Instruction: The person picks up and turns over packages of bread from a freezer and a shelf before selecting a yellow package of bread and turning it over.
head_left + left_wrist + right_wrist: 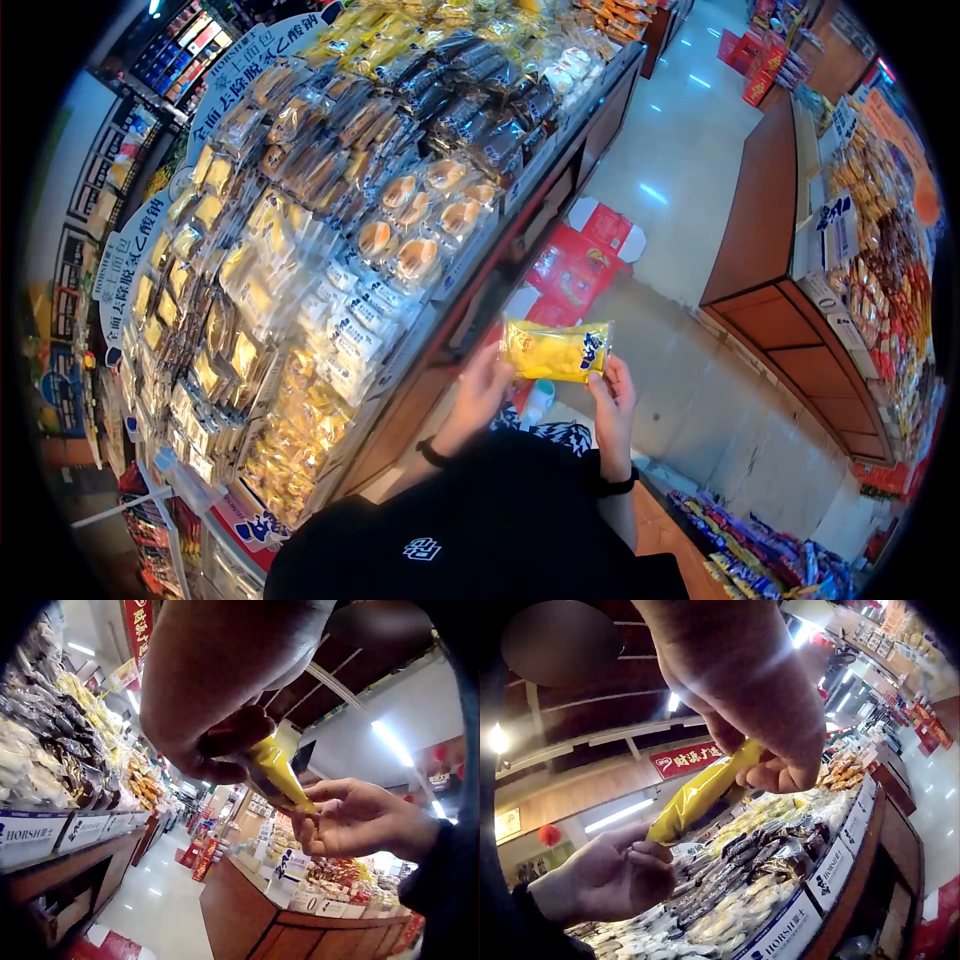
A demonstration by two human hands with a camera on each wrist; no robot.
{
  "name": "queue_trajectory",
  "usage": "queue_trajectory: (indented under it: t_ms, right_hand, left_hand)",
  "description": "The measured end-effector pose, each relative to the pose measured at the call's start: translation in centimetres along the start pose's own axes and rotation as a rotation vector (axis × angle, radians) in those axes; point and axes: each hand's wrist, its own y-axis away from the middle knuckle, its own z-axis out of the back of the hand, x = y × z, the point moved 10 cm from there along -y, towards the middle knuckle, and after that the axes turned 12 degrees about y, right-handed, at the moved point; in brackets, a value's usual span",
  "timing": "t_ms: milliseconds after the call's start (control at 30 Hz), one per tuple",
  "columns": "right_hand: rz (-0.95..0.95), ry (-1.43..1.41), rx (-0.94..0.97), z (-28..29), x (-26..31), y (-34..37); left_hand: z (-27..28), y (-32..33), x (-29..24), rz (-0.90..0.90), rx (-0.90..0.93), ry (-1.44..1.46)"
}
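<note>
A yellow packet (556,350) of wrapped bread, with clear film and a dark blue logo at one end, is held up in front of the body. My left hand (482,388) pinches its left end. The thumb and fingers of my right hand (614,398) grip the opposite end near the logo. Seen from the left wrist, the yellow wrapper (276,774) spans the space between both hands. From the right wrist, the packet's (697,801) glossy yellow underside shows, slanting from one hand to the other.
A sloping display of packaged breads (340,200) fills the left side, edged by a wooden counter (590,130). Another wooden stand (790,340) of packets is at the right. Flattened red cartons (575,265) lie on the floor. Bright packets (750,550) sit at the lower right.
</note>
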Motion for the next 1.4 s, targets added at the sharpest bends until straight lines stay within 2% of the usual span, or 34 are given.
queue_trajectory:
  t_ms: [100, 167, 233, 267, 300, 367, 400, 433, 500, 533, 633, 667, 767, 800, 900, 1033, 1100, 1233, 1267, 1300, 1367, 1400]
  right_hand:
    - [-0.043, 0.04, 0.067, -0.4, 0.5, -2.7]
    - [-0.099, 0.02, 0.061, -0.9, 0.2, -4.3]
    - [-0.095, 0.05, 0.082, -1.6, 0.4, -6.3]
    - [-0.069, 0.084, 0.103, -1.9, 1.0, -7.2]
    - [-0.055, 0.095, 0.095, -2.2, 1.3, -8.3]
    - [-0.009, 0.103, 0.102, -3.1, 2.1, -10.2]
    - [-0.009, 0.124, 0.112, -3.7, 2.5, -11.1]
    - [-0.001, 0.146, 0.125, -4.5, 3.0, -12.4]
    - [0.018, 0.188, 0.161, -6.2, 4.2, -15.0]
    - [0.026, 0.192, 0.153, -6.9, 4.6, -16.5]
    - [0.017, 0.186, 0.158, -8.5, 5.0, -20.2]
    - [0.006, 0.156, 0.14, -8.9, 5.1, -21.5]
    - [0.027, 0.182, 0.177, -10.9, 5.8, -24.5]
    - [0.012, 0.203, 0.197, -11.5, 5.9, -25.2]
    - [0.098, 0.285, 0.268, -14.2, 7.5, -27.4]
    - [0.125, 0.251, 0.277, -15.6, 9.0, -31.1]
    - [0.132, 0.273, 0.313, -16.7, 10.4, -33.1]
    - [0.073, 0.274, 0.432, -19.8, 13.8, -37.4]
    - [0.039, 0.289, 0.443, -20.5, 14.2, -38.9]
    - [0.031, 0.293, 0.47, -21.5, 14.7, -40.5]
    - [0.15, 0.25, 0.596, -24.5, 16.9, -43.6]
    - [0.181, 0.229, 0.652, -25.9, 17.3, -45.5]
  left_hand:
    - [-0.5, -1.8, -0.9, -0.04, 0.014, -0.006]
    - [0.2, -3.6, 0.5, 0.027, -0.001, 0.042]
    - [0.2, -5.3, -0.2, -0.127, 0.028, -0.136]
    - [0.5, -6.2, 0.9, -0.004, 0.017, -0.071]
    - [0.4, -7.6, 0.4, -0.015, 0.028, -0.06]
    - [0.2, -9.7, -2.0, -0.193, 0.046, -0.149]
    - [0.8, -10.7, -1.5, -0.103, 0.024, -0.023]
    - [1.2, -11.7, -2.1, -0.112, 0.01, -0.003]
    - [1.3, -13.4, -5.0, -0.246, 0.029, -0.167]
    - [1.4, -14.2, -5.3, -0.094, 0.037, -0.216]
    - [1.7, -15.8, -5.7, -0.056, 0.048, -0.149]
    - [1.5, -16.3, -5.8, -0.058, 0.109, -0.252]
    - [2.1, -17.9, -6.9, -0.184, 0.082, -0.088]
    - [2.4, -18.2, -8.3, -0.311, 0.045, -0.206]
    - [3.1, -19.6, -8.3, -0.247, -0.011, -0.173]
    - [3.6, -21.6, -10.0, -0.28, -0.043, -0.072]
    - [3.7, -23.0, -10.0, -0.18, -0.079, -0.023]
    - [3.8, -26.5, -10.9, -0.182, -0.114, 0.155]
    - [3.8, -27.8, -11.7, -0.109, -0.113, 0.246]
    - [3.8, -29.2, -13.0, -0.112, -0.14, 0.25]
    - [4.5, -31.6, -16.4, -0.324, -0.28, 0.37]
    - [5.0, -33.1, -16.8, -0.396, -0.292, 0.409]
